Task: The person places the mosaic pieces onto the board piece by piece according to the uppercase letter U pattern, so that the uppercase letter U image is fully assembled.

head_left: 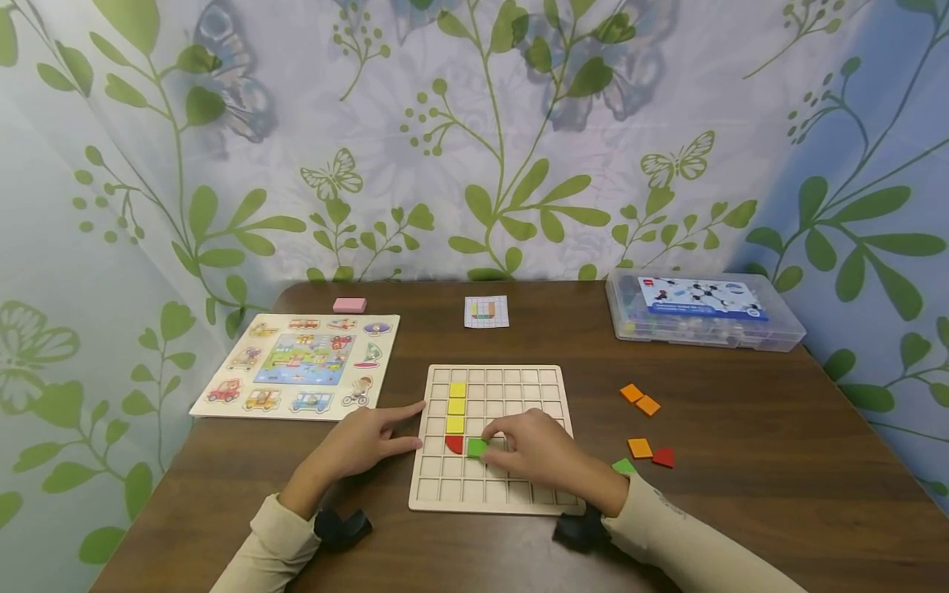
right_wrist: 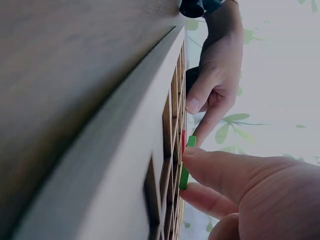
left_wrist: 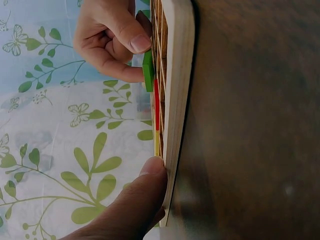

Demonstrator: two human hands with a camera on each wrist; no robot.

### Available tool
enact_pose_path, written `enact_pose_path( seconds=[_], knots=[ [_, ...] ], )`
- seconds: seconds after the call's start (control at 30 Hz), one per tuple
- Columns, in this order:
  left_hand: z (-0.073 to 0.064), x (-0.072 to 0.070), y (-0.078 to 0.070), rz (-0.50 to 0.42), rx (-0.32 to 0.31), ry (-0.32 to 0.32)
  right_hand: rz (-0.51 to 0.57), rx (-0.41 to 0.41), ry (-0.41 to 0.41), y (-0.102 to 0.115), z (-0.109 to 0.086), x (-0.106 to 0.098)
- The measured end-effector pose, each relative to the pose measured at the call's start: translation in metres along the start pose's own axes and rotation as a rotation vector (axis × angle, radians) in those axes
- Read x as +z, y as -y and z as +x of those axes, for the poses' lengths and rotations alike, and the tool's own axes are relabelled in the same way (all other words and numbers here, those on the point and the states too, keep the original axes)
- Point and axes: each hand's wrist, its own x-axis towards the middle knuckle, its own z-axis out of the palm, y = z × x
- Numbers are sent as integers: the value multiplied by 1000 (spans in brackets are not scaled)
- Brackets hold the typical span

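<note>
A wooden grid board (head_left: pixel 443 486) lies on the table in front of me. Down its left part runs a column of yellow square tiles (head_left: pixel 455 406), with a red quarter-round tile (head_left: pixel 453 445) below them. My right hand (head_left: pixel 539 449) pinches a green square tile (head_left: pixel 476 448) between thumb and fingers, just right of the red one. In the left wrist view the green tile (left_wrist: pixel 148 71) stands tilted above the grid. My left hand (head_left: pixel 356 443) rests at the board's left edge, its index finger and thumb stretched out against the side.
Right of the board lie orange tiles (head_left: pixel 640 448), a red tile (head_left: pixel 663 458) and a green tile (head_left: pixel 624 466). Behind stand a pattern card (head_left: pixel 486 312), a pink block (head_left: pixel 349 305) and a clear plastic case (head_left: pixel 704 329). A picture puzzle board (head_left: pixel 222 375) lies left.
</note>
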Motion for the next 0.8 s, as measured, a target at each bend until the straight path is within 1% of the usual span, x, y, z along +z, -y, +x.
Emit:
enact_pose_path(
  seconds=[0.37,0.53,0.8],
  knots=[
    [1,-1,0,2,-21,10,3,38,-34,1,5,4],
    [1,0,1,1,-23,14,8,56,-30,3,5,4],
    [0,-1,0,-4,-9,7,-9,47,-28,3,4,4]
  ],
)
